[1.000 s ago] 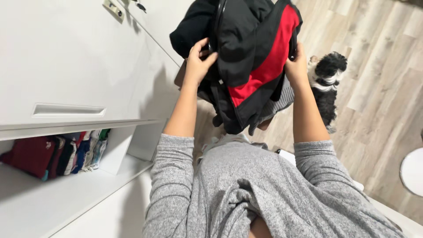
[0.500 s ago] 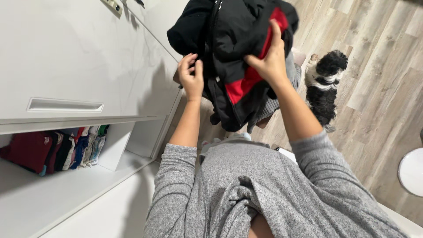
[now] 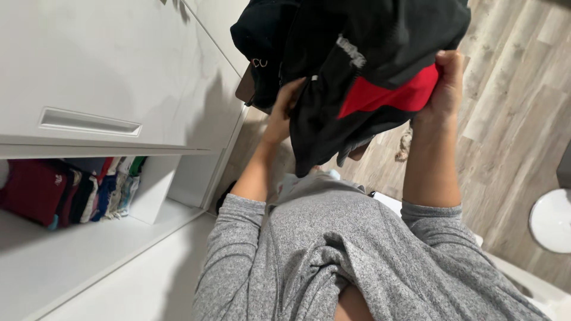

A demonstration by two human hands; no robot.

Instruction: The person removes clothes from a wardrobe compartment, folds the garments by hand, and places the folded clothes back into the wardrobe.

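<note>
A person in a grey top holds up a black and red jacket [image 3: 369,65] in the upper middle of the frame. The left hand [image 3: 284,107] is tucked under the dark cloth near the middle, and its fingers are curled into the fabric, though most of them are hidden. The right hand [image 3: 446,80] is at the upper right, with its fingers shut tight on the edge by the red part.

The jacket hangs in the air, in front of the person's chest and above the wooden floor [image 3: 517,101]. It is bunched up, and a loose end droops down toward the grey top.

On the left side is a white cabinet [image 3: 89,65] with a long handle slot. Below it, at the lower left, is a white shelf [image 3: 89,249] with a row of folded clothes [image 3: 77,193] in red, blue and green. A round white thing [image 3: 550,220] sits on the floor at the right edge.

What could go wrong: the jacket is heavy and floppy, so it could slide out of the left hand, which has only a small grip. The hanging end could also drop to the floor or catch on the cabinet corner.
</note>
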